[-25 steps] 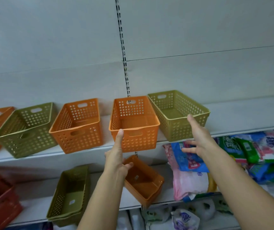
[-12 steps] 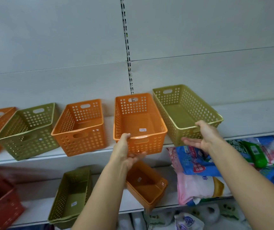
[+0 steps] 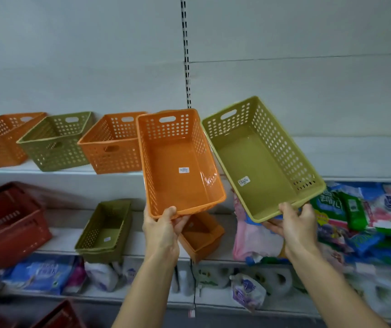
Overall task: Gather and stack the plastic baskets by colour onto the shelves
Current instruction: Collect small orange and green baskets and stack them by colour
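Orange basket (image 3: 180,162): rectangular, perforated plastic walls, smooth glossy floor with white sticker; tilted, clear of upper shelf (image 3: 71,170). Left hand (image 3: 162,229) fingers pinching its near rim. Green basket (image 3: 264,159): same form, tilted beside it, walls apart; right hand (image 3: 296,224) fingers clamped on near rim. Three perforated baskets on upper shelf, left.

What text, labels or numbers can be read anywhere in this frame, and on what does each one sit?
None can be read.
White sticker inside the orange basket in the left hand: print too small.
White sticker inside the green basket in the right hand: too small.
Sticker in the lower green basket: blurred.
Printed packets at right: large characters, blurred.
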A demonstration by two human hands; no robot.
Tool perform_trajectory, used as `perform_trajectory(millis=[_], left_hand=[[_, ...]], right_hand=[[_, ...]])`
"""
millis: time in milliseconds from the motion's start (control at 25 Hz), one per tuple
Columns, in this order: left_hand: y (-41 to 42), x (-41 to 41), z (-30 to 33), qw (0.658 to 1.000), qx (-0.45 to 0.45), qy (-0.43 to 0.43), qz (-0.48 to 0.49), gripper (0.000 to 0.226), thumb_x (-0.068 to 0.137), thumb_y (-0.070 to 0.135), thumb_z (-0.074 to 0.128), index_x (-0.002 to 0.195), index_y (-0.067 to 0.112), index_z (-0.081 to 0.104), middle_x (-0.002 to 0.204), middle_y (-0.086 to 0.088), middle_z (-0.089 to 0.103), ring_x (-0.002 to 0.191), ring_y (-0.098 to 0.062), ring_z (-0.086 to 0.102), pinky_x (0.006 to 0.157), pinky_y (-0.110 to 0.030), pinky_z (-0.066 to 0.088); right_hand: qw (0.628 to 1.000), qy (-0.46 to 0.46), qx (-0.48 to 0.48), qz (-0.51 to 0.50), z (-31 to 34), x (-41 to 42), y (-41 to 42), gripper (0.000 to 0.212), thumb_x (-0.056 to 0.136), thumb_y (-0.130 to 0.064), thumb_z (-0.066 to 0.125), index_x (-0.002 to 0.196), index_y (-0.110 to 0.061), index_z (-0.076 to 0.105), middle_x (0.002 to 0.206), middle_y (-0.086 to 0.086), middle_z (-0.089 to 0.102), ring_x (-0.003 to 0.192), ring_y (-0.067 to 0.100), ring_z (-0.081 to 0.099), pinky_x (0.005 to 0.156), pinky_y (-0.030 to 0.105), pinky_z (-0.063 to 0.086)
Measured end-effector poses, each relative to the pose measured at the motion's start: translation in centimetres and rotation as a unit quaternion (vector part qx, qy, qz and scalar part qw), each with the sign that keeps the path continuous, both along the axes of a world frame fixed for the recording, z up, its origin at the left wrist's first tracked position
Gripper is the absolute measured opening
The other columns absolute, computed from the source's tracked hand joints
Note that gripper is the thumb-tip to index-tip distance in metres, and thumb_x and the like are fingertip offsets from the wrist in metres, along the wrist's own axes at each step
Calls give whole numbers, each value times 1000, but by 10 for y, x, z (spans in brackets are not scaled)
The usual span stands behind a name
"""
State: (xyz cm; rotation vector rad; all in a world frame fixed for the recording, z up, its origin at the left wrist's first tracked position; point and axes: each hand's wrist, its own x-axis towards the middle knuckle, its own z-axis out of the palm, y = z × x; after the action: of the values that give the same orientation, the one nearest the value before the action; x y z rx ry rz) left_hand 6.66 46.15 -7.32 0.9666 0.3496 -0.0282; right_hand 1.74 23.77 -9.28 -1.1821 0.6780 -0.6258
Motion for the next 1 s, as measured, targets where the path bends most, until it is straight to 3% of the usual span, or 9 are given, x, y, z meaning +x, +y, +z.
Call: perform_trajectory(millis=[80, 280, 400, 520, 680, 800, 920, 1000], left_hand=[[-8, -29, -10, 1000, 4, 9, 22, 64, 94, -3, 53, 149, 24, 35, 136, -9, 51, 113, -33, 60, 83, -43, 59], [-15, -103, -38, 997, -2, 15, 74, 64, 91, -9, 51, 147, 20, 37, 131, -11, 54, 96, -27, 64, 97, -52, 52], [-5, -142, -51, 994, 15, 21, 105, 62, 91, -9, 52, 145, 19, 40, 126, -9, 57, 96, -25, 64, 94, -50, 53], [12, -171, -67, 988, 18, 34, 148, 64, 90, -11, 51, 146, 18, 41, 125, -8, 57, 94, -24, 64, 92, -50, 53], [54, -202, -100, 970, 27, 71, 231, 62, 87, -14, 49, 142, 14, 45, 123, -14, 58, 101, -30, 61, 75, -43, 61], [89, -213, -121, 954, 17, 105, 281, 62, 86, -17, 47, 141, 10, 43, 122, -17, 56, 102, -32, 59, 65, -38, 58], [117, -218, -134, 940, 1, 130, 316, 61, 88, -17, 44, 143, 8, 39, 123, -15, 52, 104, -33, 57, 62, -38, 57], [136, -215, -143, 930, -7, 143, 338, 62, 88, -18, 43, 144, 8, 38, 122, -14, 50, 101, -32, 56, 57, -35, 57]], right_hand=[[1000, 0, -16, 9, -4, -24, -6, 11, 91, 0, 49, 97, -9, 45, 94, 11, 58, 74, 35, 68, 48, 33, 59], [997, 7, -39, 63, -22, -81, -16, 18, 92, 0, 50, 107, -10, 46, 94, 5, 58, 63, 23, 71, 52, 37, 60], [994, 25, -42, 93, -49, -101, -17, 15, 89, -6, 53, 99, -15, 48, 99, 8, 61, 76, 32, 73, 62, 48, 61], [990, 53, -61, 112, -69, -115, -3, 17, 77, -20, 58, 89, -32, 53, 100, 9, 66, 86, 39, 69, 73, 60, 58], [980, 115, -28, 162, -97, -130, 31, 15, 86, -16, 56, 100, -16, 51, 95, 11, 64, 76, 33, 69, 62, 55, 60], [963, 176, -18, 203, -125, -127, 56, 33, 69, -34, 57, 100, -22, 52, 109, 13, 65, 94, 34, 67, 77, 57, 58], [955, 195, 48, 218, -140, -112, 79, 32, 87, -10, 54, 119, -8, 47, 111, 15, 60, 96, 38, 65, 58, 56, 59], [948, 214, 55, 227, -151, -92, 97, 35, 90, -6, 54, 124, -7, 44, 114, 16, 59, 97, 41, 65, 51, 53, 59]])
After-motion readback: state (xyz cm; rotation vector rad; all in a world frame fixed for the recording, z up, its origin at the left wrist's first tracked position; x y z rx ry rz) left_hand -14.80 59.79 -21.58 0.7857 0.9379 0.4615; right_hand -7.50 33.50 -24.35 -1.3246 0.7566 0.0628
